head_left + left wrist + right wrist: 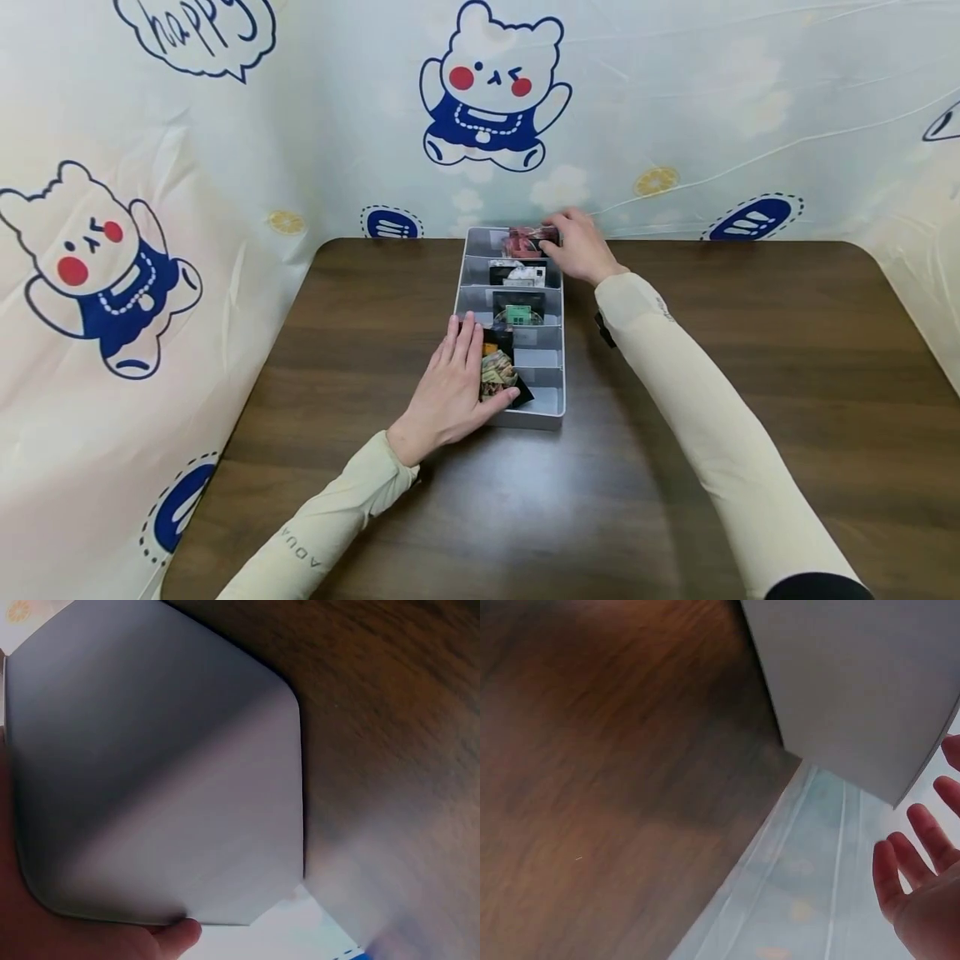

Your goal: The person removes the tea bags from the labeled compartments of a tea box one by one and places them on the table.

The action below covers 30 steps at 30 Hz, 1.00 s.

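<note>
A long grey divided box (525,422) stands on the table, its narrow end towards me. My left hand (447,385) lies over its front left rim with fingers straight, the thumb reaching across a green-and-brown patterned packet (497,372). In the left wrist view, that thumb (180,939) shows at the box's rim. At the far right corner my right hand (582,247) pinches the edge of a red packet (522,243) in the farthest compartment. The right wrist view shows this hand's other fingers (887,874) spread and slightly bent; the packet is out of that view.
Between the hands, compartments hold a white-and-black packet (522,273) and a dark packet with a green label (518,312). The brown wooden table (750,350) extends on both sides. A patterned cloth (660,100) hangs behind its far edge and at the left.
</note>
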Available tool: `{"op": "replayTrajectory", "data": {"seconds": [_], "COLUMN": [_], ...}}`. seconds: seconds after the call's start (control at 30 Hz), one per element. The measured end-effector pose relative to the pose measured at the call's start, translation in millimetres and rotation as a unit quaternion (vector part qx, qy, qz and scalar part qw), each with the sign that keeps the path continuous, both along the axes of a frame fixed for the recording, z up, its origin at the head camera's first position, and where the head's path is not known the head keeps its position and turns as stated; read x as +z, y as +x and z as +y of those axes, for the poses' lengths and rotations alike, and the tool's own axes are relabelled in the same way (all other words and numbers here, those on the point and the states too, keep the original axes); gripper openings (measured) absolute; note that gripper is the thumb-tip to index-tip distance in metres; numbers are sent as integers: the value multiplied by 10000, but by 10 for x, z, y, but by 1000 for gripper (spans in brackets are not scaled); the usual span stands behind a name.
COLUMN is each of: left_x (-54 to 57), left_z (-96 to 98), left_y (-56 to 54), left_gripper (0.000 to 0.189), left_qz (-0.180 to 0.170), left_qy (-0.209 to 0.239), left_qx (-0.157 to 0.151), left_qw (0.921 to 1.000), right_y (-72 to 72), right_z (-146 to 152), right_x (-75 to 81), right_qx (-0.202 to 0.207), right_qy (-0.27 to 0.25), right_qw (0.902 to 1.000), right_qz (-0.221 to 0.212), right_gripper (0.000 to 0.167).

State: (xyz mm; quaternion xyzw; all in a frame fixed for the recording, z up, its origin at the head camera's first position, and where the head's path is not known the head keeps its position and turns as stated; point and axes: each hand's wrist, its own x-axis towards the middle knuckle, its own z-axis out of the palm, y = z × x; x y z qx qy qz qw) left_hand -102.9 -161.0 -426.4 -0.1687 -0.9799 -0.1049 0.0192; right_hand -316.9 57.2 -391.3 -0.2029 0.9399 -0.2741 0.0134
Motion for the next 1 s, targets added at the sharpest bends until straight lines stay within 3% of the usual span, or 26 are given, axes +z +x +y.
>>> {"op": "replayTrajectory", "data": {"seconds": [0.33, 1.0], "left_x": [-34, 4], "left_z": [23, -15], "left_y": [-1, -9], "left_gripper": [100, 100], "left_qz": [176, 7], "left_qy": [-101, -120], "left_qx": [-3, -10], "left_qw": [9998, 9999], "right_y": [-63, -128], "right_z": [-196, -364], "right_x": [33, -20], "right_qx": [84, 51], "right_qy": [580, 403], "right_qw": [9979, 9981], "right_qz": [-271, -469], "right_gripper": [50, 43]}}
